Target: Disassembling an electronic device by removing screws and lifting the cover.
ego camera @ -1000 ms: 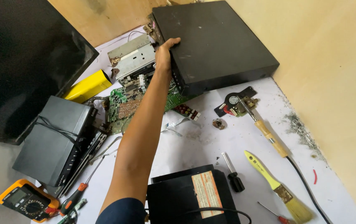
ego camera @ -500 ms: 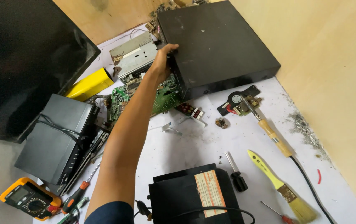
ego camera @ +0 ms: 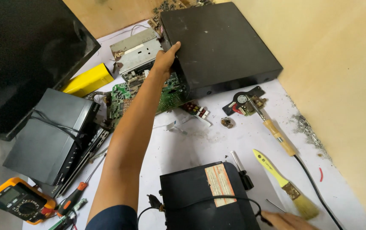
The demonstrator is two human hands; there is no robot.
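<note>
Black and flat, the metal cover (ego camera: 219,44) lies at the upper centre of the frame, partly over the green circuit board (ego camera: 149,96). My left hand (ego camera: 166,59) is clamped on its left edge. My right hand (ego camera: 287,220), at the bottom edge by the dark box (ego camera: 206,198), I cannot tell. I judge the cover is being shifted; moving it further needs a firm grip.

A big dark screen (ego camera: 23,55) fills the upper left, its face blank and black. Near my body, a pale rectangular label (ego camera: 219,184) with a reddish tint sits on a black box (ego camera: 191,200). The orange meter (ego camera: 18,201) at lower left has a small grey display (ego camera: 9,195).
</note>
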